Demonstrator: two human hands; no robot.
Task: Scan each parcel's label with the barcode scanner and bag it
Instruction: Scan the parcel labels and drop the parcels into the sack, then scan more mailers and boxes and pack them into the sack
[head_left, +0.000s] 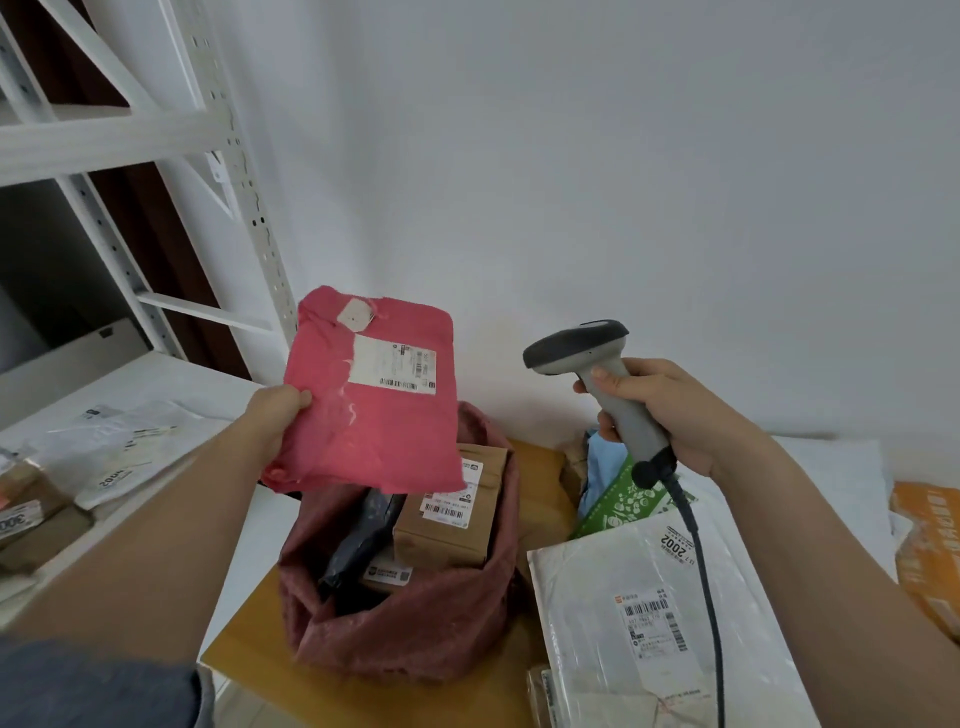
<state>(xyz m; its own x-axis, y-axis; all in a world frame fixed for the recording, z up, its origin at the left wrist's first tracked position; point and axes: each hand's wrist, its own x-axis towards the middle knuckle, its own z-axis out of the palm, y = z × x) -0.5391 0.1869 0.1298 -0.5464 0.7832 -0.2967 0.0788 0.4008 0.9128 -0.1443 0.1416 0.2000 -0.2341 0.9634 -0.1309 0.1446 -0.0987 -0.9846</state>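
Note:
My left hand (275, 415) grips the left edge of a pink soft parcel (363, 426), held up with its white label (392, 361) facing me. My right hand (670, 415) holds a grey barcode scanner (597, 374) by its handle, the dark head pointing left toward the parcel, a gap between them. A black cable (701, 566) hangs from the handle. Below the parcel stands an open dark red bag (415, 634) holding a brown box (452, 525) and a black pouch (363, 540).
A white mailer (639, 623) lies on the right with a green-printed packet (628, 504) behind it and an orange parcel (930, 545) at the far right. Several labelled parcels (104, 462) lie on the white shelf at left. A white metal rack (156, 156) rises at upper left.

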